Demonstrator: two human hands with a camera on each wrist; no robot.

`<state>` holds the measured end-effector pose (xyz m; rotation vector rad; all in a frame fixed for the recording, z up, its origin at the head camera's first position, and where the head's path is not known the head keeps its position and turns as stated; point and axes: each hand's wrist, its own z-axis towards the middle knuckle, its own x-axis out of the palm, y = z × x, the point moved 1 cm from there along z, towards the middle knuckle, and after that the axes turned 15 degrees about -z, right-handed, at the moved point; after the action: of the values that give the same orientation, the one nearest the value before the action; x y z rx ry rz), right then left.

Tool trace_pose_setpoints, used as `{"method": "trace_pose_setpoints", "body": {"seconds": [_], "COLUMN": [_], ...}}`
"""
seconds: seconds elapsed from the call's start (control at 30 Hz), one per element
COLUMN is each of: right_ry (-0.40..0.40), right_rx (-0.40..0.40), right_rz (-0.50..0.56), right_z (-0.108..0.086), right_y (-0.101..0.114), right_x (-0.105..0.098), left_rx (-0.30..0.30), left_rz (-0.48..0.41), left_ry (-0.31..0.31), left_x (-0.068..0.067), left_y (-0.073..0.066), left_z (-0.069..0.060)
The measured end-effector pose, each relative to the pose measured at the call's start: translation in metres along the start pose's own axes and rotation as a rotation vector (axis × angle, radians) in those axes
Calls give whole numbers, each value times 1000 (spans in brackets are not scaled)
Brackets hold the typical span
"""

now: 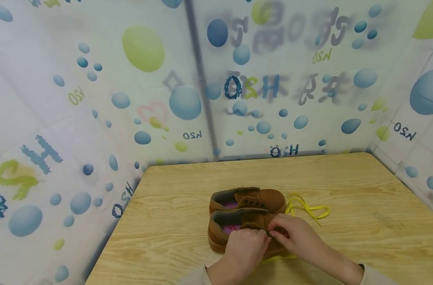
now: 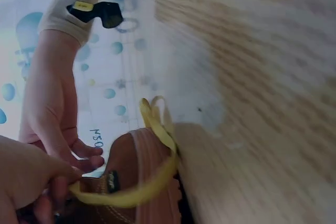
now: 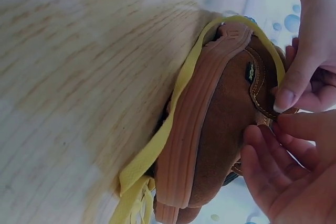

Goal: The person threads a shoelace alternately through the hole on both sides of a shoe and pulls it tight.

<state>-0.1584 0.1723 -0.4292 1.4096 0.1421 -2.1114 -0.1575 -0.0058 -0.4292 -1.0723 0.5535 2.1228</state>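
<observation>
Two brown shoes stand side by side, the far shoe (image 1: 273, 198) behind the near shoe (image 1: 218, 237), toes to the right. Over the near shoe's side, my left hand (image 1: 244, 250) pinches a yellow lace (image 3: 181, 77) between thumb and fingers at the eyelet flap (image 3: 257, 90). My right hand (image 1: 303, 237) comes from the right, and its thumb and fingertips pinch the flap's edge beside the left thumb. In the left wrist view, the lace (image 2: 131, 198) loops from the left fingers around the near shoe's sole (image 2: 157, 182). The fingers partly hide the eyelets.
Another yellow lace (image 1: 317, 211) lies loosely on the wooden table (image 1: 166, 221), right of the shoes' toes. Patterned white sheeting (image 1: 148, 99) stands behind the table and on both sides.
</observation>
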Motion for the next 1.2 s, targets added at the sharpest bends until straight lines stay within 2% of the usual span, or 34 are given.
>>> {"method": "trace_pose_setpoints", "body": {"seconds": [0.1, 0.17, 0.3, 0.43, 0.5, 0.7, 0.8, 1.0, 1.1, 1.2], "right_ry": [-1, -5, -37, -64, -76, -181, -227, -267, -283, -295], "right_rx": [-2, -5, -23, -34, -32, -37, -55, -76, -88, -114], "right_rz": [15, 25, 39, 50, 47, 24, 24, 39, 20, 1], "right_z": [-1, -1, -2, -3, -4, -6, -7, -7, -8, -9], "right_y": [0, 0, 0, 0, 0, -1, -1, -2, -4, -5], "right_x": [0, 0, 1, 3, 3, 6, 8, 12, 13, 13], "left_rx": [40, 46, 43, 55, 54, -3, -39, -162, -202, -211], "left_rz": [37, 40, 19, 7, -27, -212, -280, -417, -468, -490], "left_ry": [-98, -146, -158, -144, -135, -66, -13, 144, 183, 207], "left_x": [6, 9, 10, 11, 11, 8, 6, 0, -3, -6], "left_y": [3, 5, 8, 9, 10, 11, 12, 13, 14, 13], "left_z": [1, 2, 3, 2, 2, 7, 7, 8, 11, 13]}}
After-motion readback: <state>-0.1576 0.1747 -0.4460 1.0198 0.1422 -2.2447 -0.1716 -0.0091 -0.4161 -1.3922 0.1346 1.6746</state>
